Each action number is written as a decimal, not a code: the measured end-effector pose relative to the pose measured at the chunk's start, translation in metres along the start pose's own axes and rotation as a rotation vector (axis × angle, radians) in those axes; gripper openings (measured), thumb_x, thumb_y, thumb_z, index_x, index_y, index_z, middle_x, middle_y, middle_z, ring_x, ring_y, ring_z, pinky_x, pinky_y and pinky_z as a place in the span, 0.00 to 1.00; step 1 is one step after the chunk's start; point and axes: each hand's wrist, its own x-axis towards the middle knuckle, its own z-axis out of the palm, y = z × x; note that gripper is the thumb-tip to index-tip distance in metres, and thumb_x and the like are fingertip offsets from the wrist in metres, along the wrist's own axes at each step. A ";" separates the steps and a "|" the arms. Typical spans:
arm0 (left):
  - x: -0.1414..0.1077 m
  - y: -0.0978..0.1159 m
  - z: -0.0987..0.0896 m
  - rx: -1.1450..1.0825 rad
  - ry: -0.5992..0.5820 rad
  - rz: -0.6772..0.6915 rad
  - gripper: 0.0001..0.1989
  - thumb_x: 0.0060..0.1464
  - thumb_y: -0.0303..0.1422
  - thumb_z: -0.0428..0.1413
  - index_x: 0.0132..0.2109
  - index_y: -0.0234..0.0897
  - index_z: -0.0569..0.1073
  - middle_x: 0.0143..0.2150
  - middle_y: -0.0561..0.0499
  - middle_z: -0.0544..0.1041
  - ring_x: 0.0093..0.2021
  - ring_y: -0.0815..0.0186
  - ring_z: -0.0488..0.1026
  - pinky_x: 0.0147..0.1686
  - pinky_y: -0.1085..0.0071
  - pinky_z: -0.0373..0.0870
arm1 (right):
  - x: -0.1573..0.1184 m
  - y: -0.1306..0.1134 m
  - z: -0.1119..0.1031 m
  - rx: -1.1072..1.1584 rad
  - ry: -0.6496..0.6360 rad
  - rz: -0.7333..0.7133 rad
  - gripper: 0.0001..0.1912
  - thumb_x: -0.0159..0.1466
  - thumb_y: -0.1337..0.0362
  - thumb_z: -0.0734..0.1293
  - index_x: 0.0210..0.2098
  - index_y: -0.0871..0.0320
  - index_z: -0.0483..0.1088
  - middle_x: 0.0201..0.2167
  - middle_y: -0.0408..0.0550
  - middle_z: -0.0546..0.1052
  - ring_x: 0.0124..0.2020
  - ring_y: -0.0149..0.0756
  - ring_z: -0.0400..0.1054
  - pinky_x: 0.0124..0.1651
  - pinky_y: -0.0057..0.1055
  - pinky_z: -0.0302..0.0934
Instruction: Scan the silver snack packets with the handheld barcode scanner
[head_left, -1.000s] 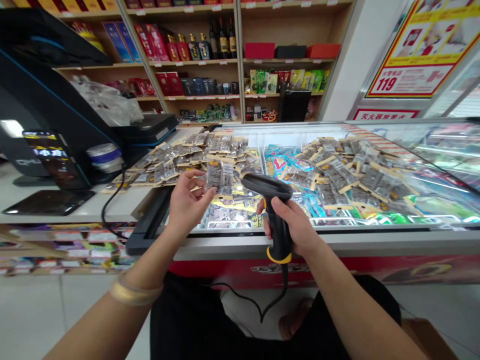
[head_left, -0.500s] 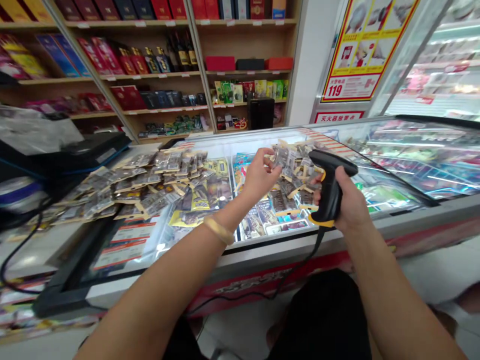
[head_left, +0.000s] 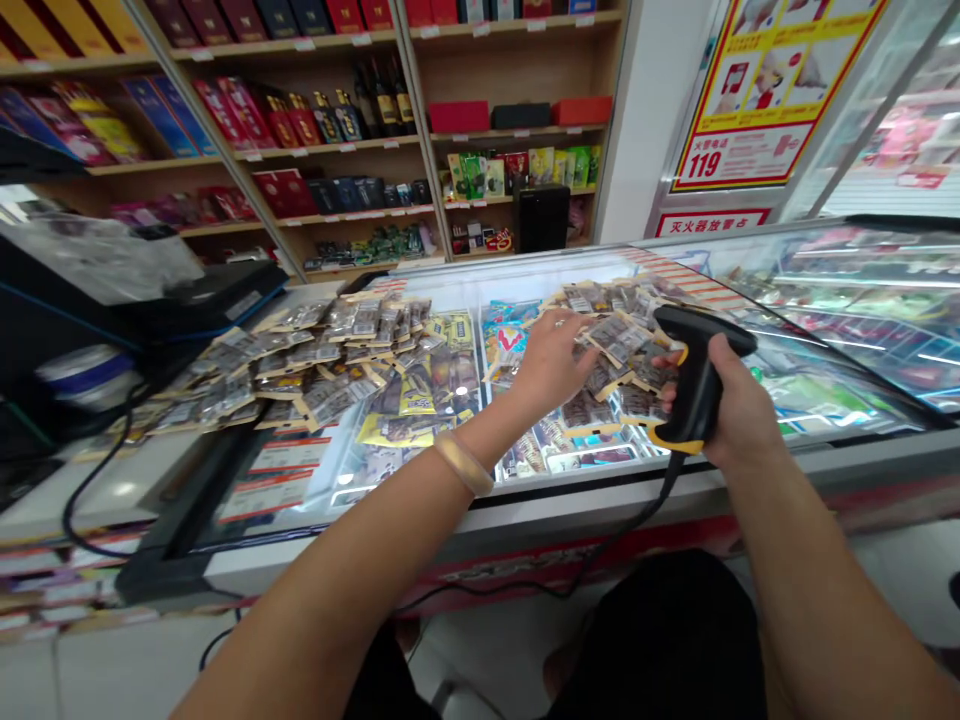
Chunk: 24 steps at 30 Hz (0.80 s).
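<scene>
My right hand (head_left: 742,405) is wrapped round the handle of a black and yellow barcode scanner (head_left: 694,380), its head pointing left over the glass. My left hand (head_left: 555,360), with a gold bangle (head_left: 463,463) on its wrist, reaches to the right-hand pile of small clear snack packets (head_left: 619,340). Its fingers are bent and apart at the pile's left edge, with nothing visibly held. A second pile of similar packets (head_left: 364,320) lies to the left on the freezer top.
Under the glass of the chest freezer (head_left: 525,510) are colourful packages. A black cable (head_left: 517,588) hangs along its front. Shelves (head_left: 517,135) of boxes and bottles stand behind. A white tub (head_left: 90,375) and dark equipment are at the left.
A packet that was at my left fingers is no longer held up; the hand is now lower against the pile. The view has shifted left, and the scanner stays in my right hand.
</scene>
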 end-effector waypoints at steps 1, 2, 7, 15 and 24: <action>-0.005 -0.003 -0.009 0.003 0.014 0.009 0.15 0.58 0.32 0.56 0.52 0.37 0.73 0.53 0.39 0.72 0.58 0.56 0.68 0.59 0.56 0.65 | -0.003 -0.002 0.004 0.000 -0.004 -0.005 0.21 0.58 0.43 0.69 0.31 0.57 0.72 0.34 0.50 0.78 0.18 0.28 0.63 0.18 0.30 0.60; -0.011 -0.007 -0.019 0.012 0.030 0.010 0.14 0.58 0.32 0.56 0.52 0.37 0.73 0.53 0.39 0.72 0.58 0.57 0.68 0.59 0.56 0.66 | -0.006 -0.005 0.008 -0.003 -0.013 -0.006 0.21 0.59 0.44 0.68 0.31 0.56 0.73 0.35 0.51 0.79 0.18 0.29 0.63 0.19 0.31 0.60; -0.056 -0.040 -0.095 0.139 0.128 -0.069 0.14 0.58 0.30 0.55 0.51 0.36 0.73 0.52 0.40 0.74 0.56 0.59 0.70 0.58 0.58 0.67 | -0.028 -0.008 0.054 -0.023 -0.117 -0.007 0.21 0.59 0.43 0.67 0.31 0.57 0.73 0.30 0.49 0.77 0.17 0.28 0.64 0.18 0.29 0.59; -0.110 -0.102 -0.218 0.408 0.123 -0.605 0.16 0.53 0.34 0.57 0.49 0.37 0.76 0.49 0.44 0.78 0.45 0.60 0.76 0.49 0.65 0.72 | -0.055 0.023 0.165 -0.215 -0.591 0.142 0.25 0.56 0.40 0.69 0.31 0.58 0.70 0.14 0.43 0.71 0.13 0.30 0.63 0.15 0.24 0.57; -0.101 -0.105 -0.243 0.637 -0.361 -0.857 0.16 0.38 0.47 0.65 0.31 0.40 0.78 0.33 0.45 0.81 0.35 0.56 0.77 0.32 0.68 0.66 | -0.053 0.067 0.218 -0.339 -0.861 0.429 0.23 0.64 0.45 0.64 0.31 0.60 0.70 0.12 0.45 0.70 0.12 0.30 0.62 0.17 0.24 0.59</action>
